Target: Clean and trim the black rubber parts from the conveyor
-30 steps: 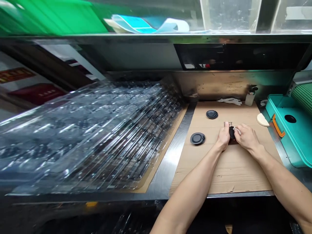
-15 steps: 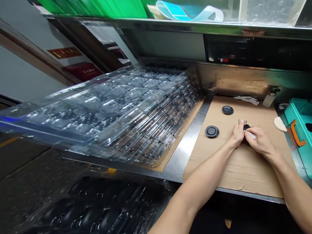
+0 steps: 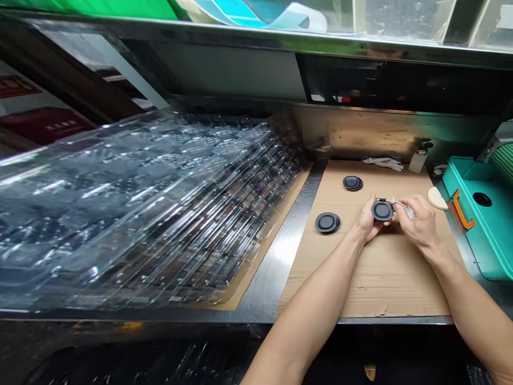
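Observation:
My left hand [image 3: 366, 220] holds a round black plastic lid [image 3: 382, 210] with a small tab at its top edge, its flat face turned up toward me. Close beside it, my right hand [image 3: 419, 220] is closed on a crumpled white cloth [image 3: 407, 209], pinched near the lid's right edge. Two small stacks of similar black lids lie to the left on the cardboard sheet [image 3: 340, 283]: a nearer stack [image 3: 327, 222] and a farther stack [image 3: 352, 183]. Right of my hands lies a cream-coloured pad [image 3: 436, 198].
Stacked clear plastic trays [image 3: 140, 198] fill the left of the metal table [image 3: 276, 256]. A teal bin [image 3: 487, 230] with an orange handle, holding a black round piece, stands at right. A small bottle [image 3: 418, 160] and white glove [image 3: 383, 163] lie at the back.
The view has swung right. The black piece in my left hand has turned, so its round face now shows. My right hand, with the white cloth, has moved slightly away from it.

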Action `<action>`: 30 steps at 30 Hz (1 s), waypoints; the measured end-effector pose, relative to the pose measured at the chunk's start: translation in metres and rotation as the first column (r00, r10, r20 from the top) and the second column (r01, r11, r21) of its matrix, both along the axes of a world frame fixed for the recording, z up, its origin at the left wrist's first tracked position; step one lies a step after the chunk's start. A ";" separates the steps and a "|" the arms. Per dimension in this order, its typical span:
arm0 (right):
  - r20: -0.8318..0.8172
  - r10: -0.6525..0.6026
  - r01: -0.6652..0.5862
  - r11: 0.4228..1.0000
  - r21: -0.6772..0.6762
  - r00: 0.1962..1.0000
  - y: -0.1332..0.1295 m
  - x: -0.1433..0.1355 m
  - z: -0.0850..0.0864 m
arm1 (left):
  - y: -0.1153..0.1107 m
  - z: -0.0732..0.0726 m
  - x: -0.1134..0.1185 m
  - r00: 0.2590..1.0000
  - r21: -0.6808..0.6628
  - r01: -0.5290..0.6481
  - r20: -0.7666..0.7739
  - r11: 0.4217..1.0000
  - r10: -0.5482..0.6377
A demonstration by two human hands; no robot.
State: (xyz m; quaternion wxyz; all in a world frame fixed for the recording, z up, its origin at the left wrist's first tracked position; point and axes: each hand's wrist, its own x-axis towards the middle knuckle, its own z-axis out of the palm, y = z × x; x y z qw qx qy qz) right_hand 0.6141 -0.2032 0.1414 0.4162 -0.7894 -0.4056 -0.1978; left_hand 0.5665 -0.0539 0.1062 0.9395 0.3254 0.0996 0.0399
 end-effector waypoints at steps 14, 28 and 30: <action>-0.034 0.160 -0.163 0.958 -0.237 0.987 0.011 -0.015 -0.008 | -0.018 -0.011 0.000 0.980 0.145 -0.195 -0.016 0.970 0.200; -0.138 0.272 -0.290 0.949 -0.124 0.952 0.016 -0.019 -0.009 | -0.014 -0.010 0.000 0.986 0.053 -0.166 -0.014 0.985 0.167; -0.108 0.306 -0.323 0.917 -0.232 0.946 0.010 -0.017 -0.009 | -0.010 -0.010 0.000 0.985 0.055 -0.162 -0.042 0.985 0.165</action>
